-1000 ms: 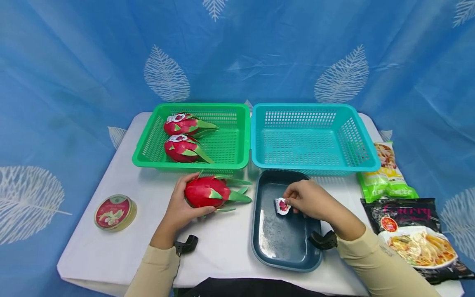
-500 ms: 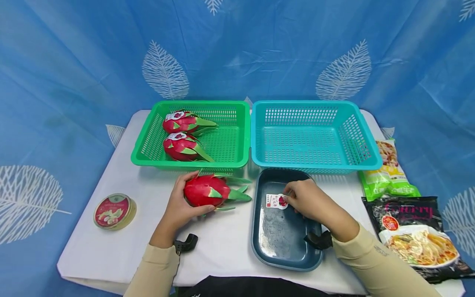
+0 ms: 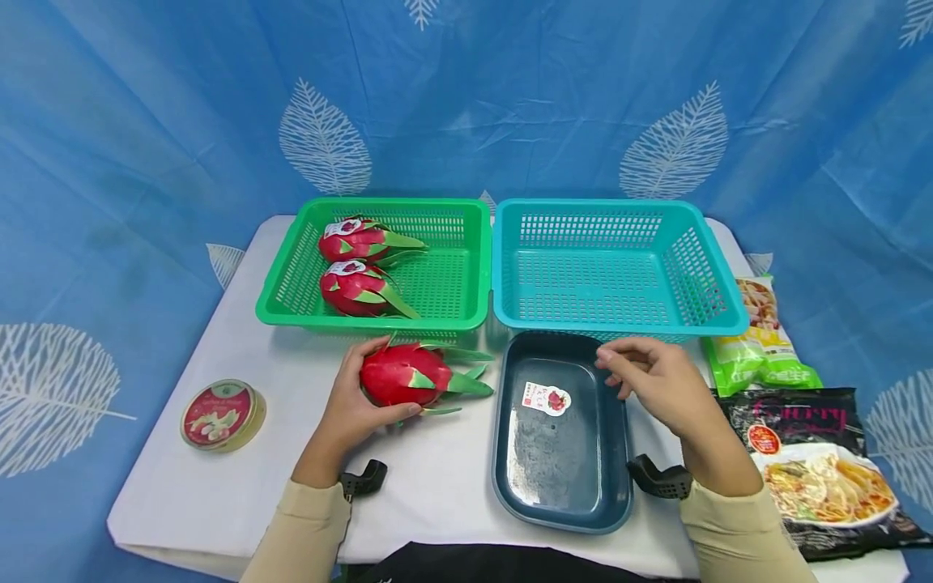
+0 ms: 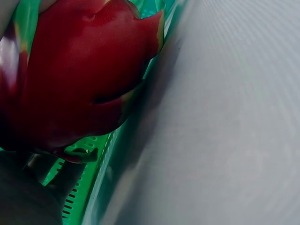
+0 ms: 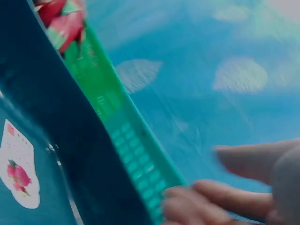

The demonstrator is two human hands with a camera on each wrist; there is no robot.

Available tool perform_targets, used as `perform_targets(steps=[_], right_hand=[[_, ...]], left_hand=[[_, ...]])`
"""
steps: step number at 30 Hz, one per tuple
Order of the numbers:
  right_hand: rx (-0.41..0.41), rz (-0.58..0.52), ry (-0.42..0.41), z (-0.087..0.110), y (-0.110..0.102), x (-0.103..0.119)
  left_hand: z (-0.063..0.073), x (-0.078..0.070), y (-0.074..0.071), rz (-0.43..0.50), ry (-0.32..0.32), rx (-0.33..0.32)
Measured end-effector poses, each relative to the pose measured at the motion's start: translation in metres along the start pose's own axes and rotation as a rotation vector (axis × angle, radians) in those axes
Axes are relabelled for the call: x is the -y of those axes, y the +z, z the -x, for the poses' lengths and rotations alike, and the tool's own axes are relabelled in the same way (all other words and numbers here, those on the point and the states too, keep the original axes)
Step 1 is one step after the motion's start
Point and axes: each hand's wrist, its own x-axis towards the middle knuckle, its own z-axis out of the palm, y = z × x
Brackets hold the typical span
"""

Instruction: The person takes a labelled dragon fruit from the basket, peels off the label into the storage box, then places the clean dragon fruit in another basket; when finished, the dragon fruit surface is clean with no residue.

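The dragon fruit (image 3: 397,376) is on the white table (image 3: 175,494), just this side of the green basket (image 3: 445,283), and the left hand (image 3: 363,409) has it: fingers round the far side, thumb along the near side, leaves pointing away from the palm. No label on it that I can spot from the head view.

Big change is the right side. Half a second ago the right hand (image 3: 656,376) was on the label (image 3: 547,399); now that label lies flat in the dark tray (image 3: 561,478) and the hand is over by the tray's right rim, well off it. Fingers loosely bent, thumb apart, nothing in them as far as I can see. I'd read that as the label being set down, hand free, fruit unlabelled.

Further out, the rear dragon fruit (image 3: 348,242) and front dragon fruit (image 3: 353,293) in the green basket both wear similar labels. Turquoise basket (image 3: 590,279) sits right beside it.
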Motion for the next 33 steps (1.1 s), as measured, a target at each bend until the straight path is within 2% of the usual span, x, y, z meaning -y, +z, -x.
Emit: perform_targets(steps=[5,7,13,16,18,21,28,33], right_hand=[[-0.261,-0.721,0.107,0.001,-0.004,-0.03],[-0.343,-0.966,0.16,0.001,-0.006,-0.038],[-0.424,-1.535,0.353,-0.007,-0.008,-0.05],[-0.428,-1.754,0.346,-0.011,-0.006,-0.054],[-0.416,-1.825,0.301,-0.013,-0.004,-0.056],[-0.392,-1.861,0.22,-0.015,0.0,-0.059],[-0.411,-1.786,0.061,-0.016,0.007,-0.064],[-0.417,-1.762,-0.003,-0.016,0.009,-0.068]], left_hand=[[0.002,-0.001,-0.001,0.002,-0.005,-0.004],[0.002,-0.002,-0.002,0.003,-0.009,-0.007],[0.003,-0.002,-0.002,0.003,-0.014,-0.009],[0.003,-0.001,-0.002,0.024,-0.029,-0.001],[0.003,-0.001,-0.001,0.038,-0.044,0.009],[0.003,-0.003,-0.001,0.052,-0.067,0.022],[0.0,-0.011,-0.002,0.006,-0.087,0.03],[-0.002,-0.019,-0.005,-0.056,-0.095,0.051]])
